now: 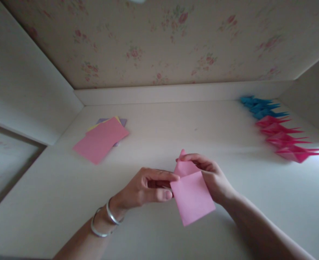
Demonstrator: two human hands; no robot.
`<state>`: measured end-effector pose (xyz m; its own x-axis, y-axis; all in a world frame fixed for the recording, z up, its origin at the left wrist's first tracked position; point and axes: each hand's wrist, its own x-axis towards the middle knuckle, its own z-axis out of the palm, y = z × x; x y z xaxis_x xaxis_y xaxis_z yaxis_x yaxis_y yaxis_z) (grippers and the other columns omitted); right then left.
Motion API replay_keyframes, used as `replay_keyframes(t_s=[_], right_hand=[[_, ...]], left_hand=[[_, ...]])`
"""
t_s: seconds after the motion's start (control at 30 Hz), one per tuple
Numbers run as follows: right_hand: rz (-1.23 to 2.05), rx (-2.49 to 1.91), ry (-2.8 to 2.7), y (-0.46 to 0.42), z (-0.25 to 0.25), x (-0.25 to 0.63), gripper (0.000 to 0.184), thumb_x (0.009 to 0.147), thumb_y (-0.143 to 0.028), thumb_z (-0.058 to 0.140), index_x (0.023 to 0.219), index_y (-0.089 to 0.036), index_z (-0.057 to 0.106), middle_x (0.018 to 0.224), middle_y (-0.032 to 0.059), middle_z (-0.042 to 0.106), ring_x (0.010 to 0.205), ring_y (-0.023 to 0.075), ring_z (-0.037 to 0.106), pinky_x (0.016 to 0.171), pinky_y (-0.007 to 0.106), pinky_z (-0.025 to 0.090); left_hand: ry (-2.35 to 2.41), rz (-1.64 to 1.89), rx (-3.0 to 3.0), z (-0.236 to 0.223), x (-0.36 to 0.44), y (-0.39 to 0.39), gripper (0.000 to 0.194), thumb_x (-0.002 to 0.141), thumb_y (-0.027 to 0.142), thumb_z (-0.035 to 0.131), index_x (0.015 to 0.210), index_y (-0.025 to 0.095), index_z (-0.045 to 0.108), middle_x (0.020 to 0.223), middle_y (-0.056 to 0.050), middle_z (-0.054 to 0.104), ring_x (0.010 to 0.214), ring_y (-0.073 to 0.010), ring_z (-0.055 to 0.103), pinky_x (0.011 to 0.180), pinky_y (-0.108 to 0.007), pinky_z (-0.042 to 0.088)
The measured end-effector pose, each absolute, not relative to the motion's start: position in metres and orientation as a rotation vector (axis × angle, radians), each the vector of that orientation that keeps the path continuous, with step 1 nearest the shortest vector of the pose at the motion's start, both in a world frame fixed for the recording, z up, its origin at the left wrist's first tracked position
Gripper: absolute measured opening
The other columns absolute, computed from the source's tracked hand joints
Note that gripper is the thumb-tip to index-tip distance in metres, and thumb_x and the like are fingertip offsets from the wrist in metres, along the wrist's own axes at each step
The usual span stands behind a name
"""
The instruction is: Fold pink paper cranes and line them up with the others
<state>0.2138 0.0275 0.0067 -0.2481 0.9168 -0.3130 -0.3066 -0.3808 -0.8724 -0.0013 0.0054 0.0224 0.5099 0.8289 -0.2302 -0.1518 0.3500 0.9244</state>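
A partly folded pink paper (192, 195) is held just above the white table (175, 130) near the front middle. My left hand (145, 187), with two silver bangles on its wrist, pinches the paper's left edge between thumb and fingers. My right hand (212, 177) grips the paper from the right, its fingers curled over the folded upper corner. The paper's lower square flap hangs toward me.
A stack of pink, yellow and purple paper sheets (101, 139) lies at the back left. A row of folded blue paper pieces (259, 106) and pink paper pieces (284, 139) runs along the right side. A flowered wall stands behind the table.
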Motion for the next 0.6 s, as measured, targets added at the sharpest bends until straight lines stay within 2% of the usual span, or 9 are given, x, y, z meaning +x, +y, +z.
replay_keyframes(t_s=[0.07, 0.23, 0.33, 0.47, 0.6], right_hand=[[1.793, -1.078, -0.856, 0.0274, 0.0090, 0.2131, 0.025, 0.060, -0.012, 0.073, 0.081, -0.024, 0.076, 0.089, 0.0006, 0.073, 0.059, 0.0121, 0.062, 0.048, 0.021, 0.047], [1.836, -1.062, -0.825, 0.0267, 0.0123, 0.2137, 0.023, 0.060, -0.016, 0.078, 0.082, -0.024, 0.077, 0.085, 0.0009, 0.073, 0.056, 0.0118, 0.062, 0.048, 0.021, 0.047], [1.866, -0.997, -0.838, 0.0264, 0.0105, 0.2160, 0.034, 0.060, -0.020, 0.081, 0.094, -0.025, 0.077, 0.084, 0.0025, 0.074, 0.054, 0.0113, 0.061, 0.048, 0.020, 0.046], [1.868, -0.880, -0.912, 0.0236, 0.0068, 0.2170, 0.056, 0.064, -0.021, 0.081, 0.118, -0.033, 0.068, 0.106, 0.0056, 0.073, 0.063, 0.0138, 0.065, 0.050, 0.021, 0.049], [1.753, -0.820, -1.067, 0.0185, 0.0073, 0.2156, 0.072, 0.066, -0.016, 0.083, 0.129, -0.041, 0.059, 0.127, 0.0055, 0.065, 0.080, 0.0178, 0.069, 0.060, 0.026, 0.057]], left_hand=[[0.820, 0.744, 1.107, 0.0219, -0.0005, 0.0059, 0.026, 0.068, 0.035, 0.082, 0.092, 0.024, 0.082, 0.093, -0.009, 0.077, 0.078, -0.0233, 0.070, 0.070, -0.034, 0.057], [0.860, 0.848, 1.290, 0.0203, 0.0041, 0.0080, 0.016, 0.071, 0.036, 0.082, 0.084, 0.026, 0.082, 0.074, -0.005, 0.076, 0.065, -0.0191, 0.068, 0.061, -0.029, 0.054], [0.884, 0.952, 1.343, 0.0190, 0.0045, 0.0093, 0.011, 0.073, 0.033, 0.082, 0.081, 0.025, 0.082, 0.074, -0.005, 0.077, 0.063, -0.0175, 0.068, 0.060, -0.027, 0.054], [0.985, 1.047, 1.349, 0.0167, 0.0037, 0.0103, 0.015, 0.078, 0.036, 0.078, 0.077, 0.021, 0.079, 0.069, -0.004, 0.075, 0.060, -0.0161, 0.068, 0.059, -0.026, 0.056], [1.139, 1.140, 1.296, 0.0174, 0.0048, 0.0115, 0.023, 0.083, 0.040, 0.071, 0.076, 0.019, 0.076, 0.069, -0.003, 0.074, 0.059, -0.0154, 0.068, 0.057, -0.024, 0.058]])
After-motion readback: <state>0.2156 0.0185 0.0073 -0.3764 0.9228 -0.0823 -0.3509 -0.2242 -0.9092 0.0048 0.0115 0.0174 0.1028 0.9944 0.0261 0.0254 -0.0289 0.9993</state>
